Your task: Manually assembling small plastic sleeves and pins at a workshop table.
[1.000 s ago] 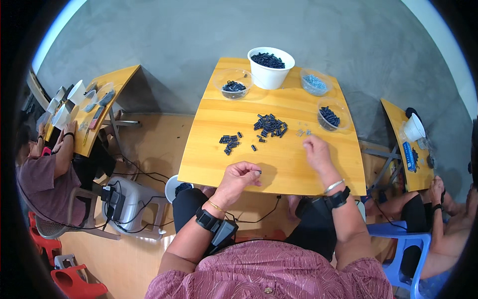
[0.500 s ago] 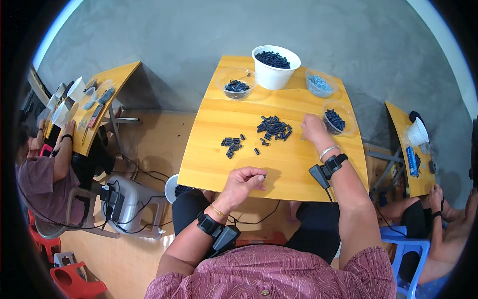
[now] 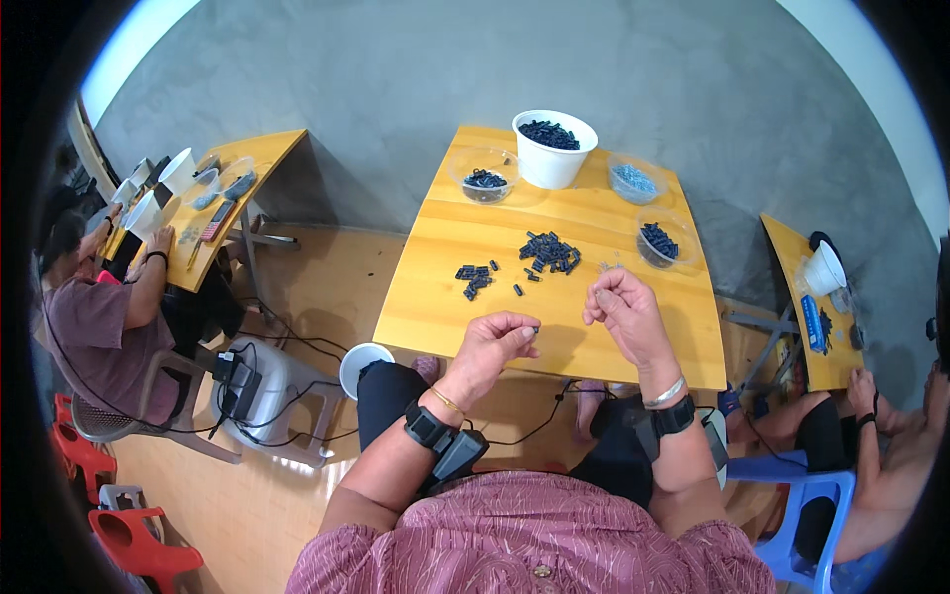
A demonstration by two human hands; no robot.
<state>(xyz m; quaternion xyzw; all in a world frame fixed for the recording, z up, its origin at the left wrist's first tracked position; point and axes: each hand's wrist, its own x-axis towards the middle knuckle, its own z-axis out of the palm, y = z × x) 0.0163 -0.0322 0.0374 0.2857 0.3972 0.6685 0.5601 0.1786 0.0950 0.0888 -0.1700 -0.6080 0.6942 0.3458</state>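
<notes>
I see the left hand with thumb and index finger pinched on a small black piece, which sits at the fingertips, above the near part of the table. The right hand is raised with thumb and index finger curled together; I cannot tell whether anything is between them.

Ahead of the left hand lies a small group of short black cylinders. A larger heap of black cylinders, smooth and slightly glossy, lies beyond and between both hands. Just beyond the right fingertips are tiny silvery bits, too small to identify.

Farther out from the left hand stands a round, clear plastic bowl of glossy black pieces. Beyond both hands is a tapered white bucket, filled with black cylinders. Past the right hand stand a clear bowl of silvery-blue small parts and, nearer, a clear bowl of black cylinders.

The table under the hands has a flat, yellow wood-grain top. Beyond it rises a mottled grey wall; below is a smooth tan floor. Well left of the left hand, a co-worker sits at a similar table.
</notes>
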